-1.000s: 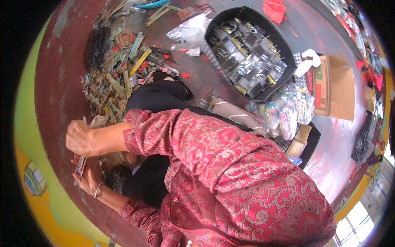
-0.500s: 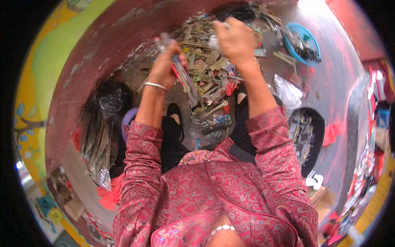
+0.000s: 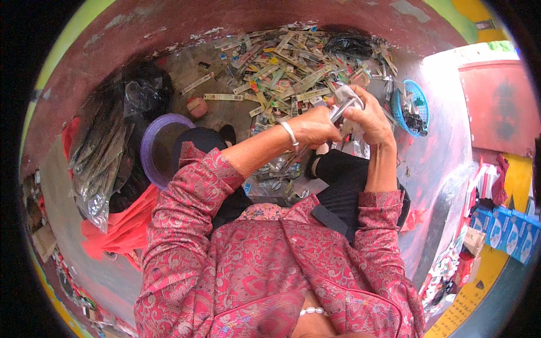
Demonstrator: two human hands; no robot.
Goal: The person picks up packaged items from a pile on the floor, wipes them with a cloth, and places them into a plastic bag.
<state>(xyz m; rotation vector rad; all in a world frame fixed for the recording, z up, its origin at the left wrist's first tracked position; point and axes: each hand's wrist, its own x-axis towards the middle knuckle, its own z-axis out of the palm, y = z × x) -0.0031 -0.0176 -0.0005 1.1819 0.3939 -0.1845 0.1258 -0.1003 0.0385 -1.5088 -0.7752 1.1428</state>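
Observation:
My left hand [image 3: 320, 128] is closed around a bundle of slim, shiny packages [image 3: 337, 112]; its fingers wrap the lower part and the exact kind cannot be made out. My right hand [image 3: 372, 119] is closed at the bundle's upper end, pinching a whitish, clear plastic wrapper [image 3: 348, 97] there. The two hands are close together, just right of the middle. Beyond them a wide heap of long, narrow packages [image 3: 282, 76] covers the floor, most of them flat with pale and coloured ends.
A purple basin [image 3: 147, 155] stands by my left leg, near black plastic bags [image 3: 149, 84] and a large clear bag [image 3: 93, 186]. Red cloth or plastic [image 3: 121, 225] lies at the left. Right of the heap is a blue basket [image 3: 401, 110] with dark items. Blue boxes [image 3: 507, 231] stand far right.
Both hands have come together toward the right and nearer to me, the left one bringing the bundle. The view has turned, showing more of the purple basin and the right side.

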